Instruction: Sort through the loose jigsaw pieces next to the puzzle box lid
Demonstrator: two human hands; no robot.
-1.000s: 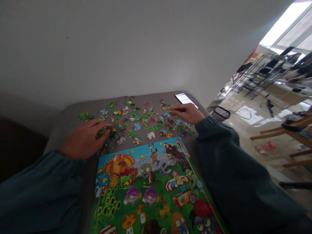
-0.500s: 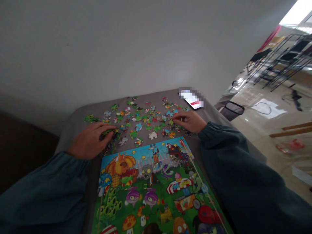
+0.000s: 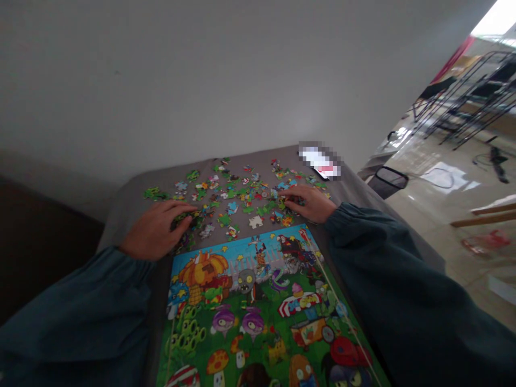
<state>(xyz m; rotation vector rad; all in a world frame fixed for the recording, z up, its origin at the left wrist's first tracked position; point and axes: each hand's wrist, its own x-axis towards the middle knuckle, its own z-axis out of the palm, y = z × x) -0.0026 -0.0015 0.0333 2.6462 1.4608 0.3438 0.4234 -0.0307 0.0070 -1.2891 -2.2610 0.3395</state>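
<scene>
Head view: a cartoon puzzle picture (image 3: 250, 317) lies nearest, on the grey cushion (image 3: 127, 215), between both sleeves. The left hand (image 3: 155, 231) rests half-curled over jigsaw pieces (image 3: 237, 201), its hold unclear. The right hand (image 3: 310, 203) has dropped closer to the picture's top corner, fingertips on pieces, grip also unclear. Further pieces scatter toward the far edge, beside a pixelated phone (image 3: 320, 161).

My left sleeve (image 3: 76, 306) and right sleeve (image 3: 403, 301) are dark teal. The puzzle picture board (image 3: 258, 306) shows a blue sky band over green ground, with an orange pumpkin house, purple round figures and a red-and-white striped awning. The loose jigsaw pieces (image 3: 237, 201) are mainly green, blue and orange, on grey fabric (image 3: 133, 226).
</scene>
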